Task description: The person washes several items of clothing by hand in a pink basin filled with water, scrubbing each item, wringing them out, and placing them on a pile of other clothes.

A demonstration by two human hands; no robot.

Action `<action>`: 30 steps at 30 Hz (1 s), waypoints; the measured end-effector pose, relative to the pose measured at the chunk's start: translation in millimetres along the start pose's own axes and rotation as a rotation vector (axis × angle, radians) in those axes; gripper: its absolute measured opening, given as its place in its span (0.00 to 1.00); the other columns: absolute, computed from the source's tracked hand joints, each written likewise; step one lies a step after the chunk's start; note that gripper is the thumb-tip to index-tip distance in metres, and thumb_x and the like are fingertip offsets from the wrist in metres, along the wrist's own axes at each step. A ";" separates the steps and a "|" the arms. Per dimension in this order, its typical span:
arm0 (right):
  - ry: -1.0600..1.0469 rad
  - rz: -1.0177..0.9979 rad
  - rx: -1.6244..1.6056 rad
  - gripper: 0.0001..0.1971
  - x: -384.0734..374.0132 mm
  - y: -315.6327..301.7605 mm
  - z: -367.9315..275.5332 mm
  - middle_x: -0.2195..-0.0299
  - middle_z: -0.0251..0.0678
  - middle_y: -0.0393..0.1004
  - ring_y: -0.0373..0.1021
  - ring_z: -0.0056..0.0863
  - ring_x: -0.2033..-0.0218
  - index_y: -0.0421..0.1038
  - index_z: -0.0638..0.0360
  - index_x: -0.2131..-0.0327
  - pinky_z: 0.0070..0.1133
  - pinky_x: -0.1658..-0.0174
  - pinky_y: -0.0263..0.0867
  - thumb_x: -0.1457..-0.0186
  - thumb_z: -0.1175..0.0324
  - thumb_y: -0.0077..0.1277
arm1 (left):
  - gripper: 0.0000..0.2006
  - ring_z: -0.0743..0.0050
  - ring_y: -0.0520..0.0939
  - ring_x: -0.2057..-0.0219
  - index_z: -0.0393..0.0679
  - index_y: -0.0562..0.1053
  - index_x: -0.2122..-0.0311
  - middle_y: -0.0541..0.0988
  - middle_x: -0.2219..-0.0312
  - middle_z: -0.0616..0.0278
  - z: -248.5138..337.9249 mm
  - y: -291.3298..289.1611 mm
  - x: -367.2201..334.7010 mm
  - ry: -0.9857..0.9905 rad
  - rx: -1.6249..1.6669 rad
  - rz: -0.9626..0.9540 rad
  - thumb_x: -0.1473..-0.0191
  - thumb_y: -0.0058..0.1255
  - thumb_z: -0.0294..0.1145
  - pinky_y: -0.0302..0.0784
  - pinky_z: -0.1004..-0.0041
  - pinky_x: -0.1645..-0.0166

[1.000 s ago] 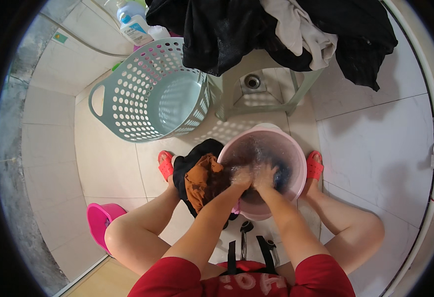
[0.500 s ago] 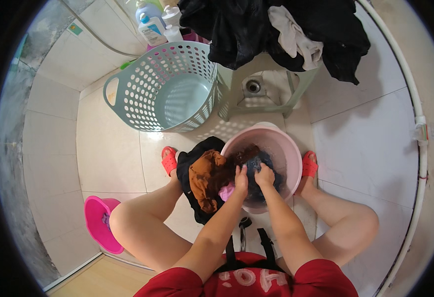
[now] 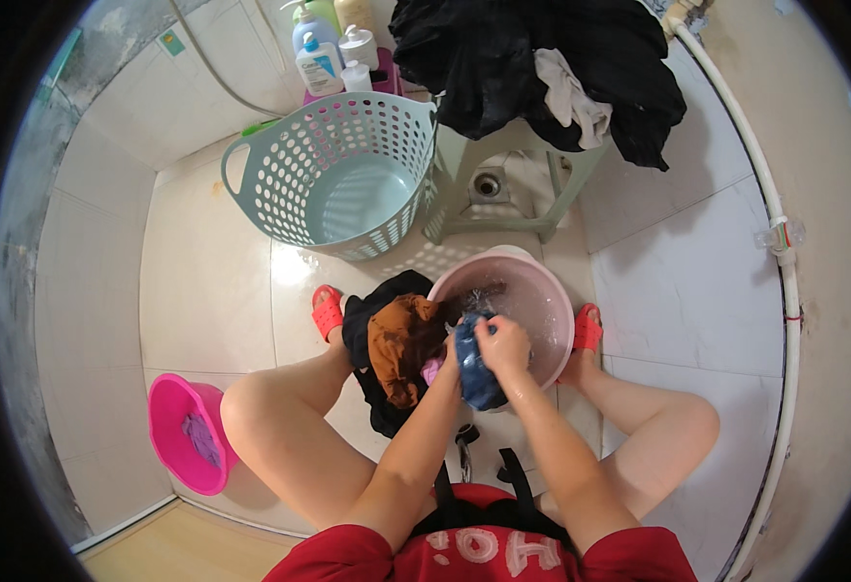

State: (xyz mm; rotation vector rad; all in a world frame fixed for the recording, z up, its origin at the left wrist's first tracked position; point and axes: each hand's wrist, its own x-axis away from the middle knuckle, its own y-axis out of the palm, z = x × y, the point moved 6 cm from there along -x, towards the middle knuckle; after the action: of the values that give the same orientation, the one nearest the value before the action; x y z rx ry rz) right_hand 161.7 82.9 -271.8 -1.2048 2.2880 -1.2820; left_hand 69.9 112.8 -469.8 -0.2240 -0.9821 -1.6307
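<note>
A wet dark blue garment [image 3: 476, 367] is bunched between my two hands over the near part of a pink basin [image 3: 569, 330] with water in it. My right hand [image 3: 505, 346] is closed on the garment's upper right side. On the opposite side my left hand [image 3: 453, 354] grips it, its fingers partly hidden by the cloth. Over the basin's left rim hangs an orange-brown garment [image 3: 401, 335], with black cloth [image 3: 387, 419] under it on the floor. A bit of pink cloth [image 3: 431, 370] shows beside my left hand.
A perforated grey-green laundry basket [image 3: 358, 194] stands ahead. Right of it, a stool [image 3: 493, 229] carries black clothes [image 3: 542, 68] and a whitish cloth [image 3: 573, 97]. A bright pink bucket [image 3: 168, 417] with purple cloth is at left. Pump bottles [image 3: 319, 68] stand behind the basket.
Both hands have lifted the dark blue garment out of the water and drawn it nearer to me. It is now gathered up between them. The view has shifted slightly.
</note>
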 end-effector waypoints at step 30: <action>-0.230 -0.267 0.477 0.38 -29.5 66.2 99.5 0.42 0.38 0.51 0.52 0.43 0.45 0.55 0.48 0.45 0.43 0.48 0.50 0.63 0.59 0.59 | 0.26 0.49 0.63 0.48 0.40 0.63 0.49 0.65 0.52 0.46 29.8 24.2 44.5 0.517 -1.487 0.168 0.58 0.49 0.25 0.45 0.57 0.39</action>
State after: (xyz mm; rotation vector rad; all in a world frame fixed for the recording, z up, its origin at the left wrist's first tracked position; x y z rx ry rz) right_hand 200.8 64.8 -387.2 -1.4144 1.5780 -1.5682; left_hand 66.5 101.8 -412.2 -0.7801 0.7558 -1.8170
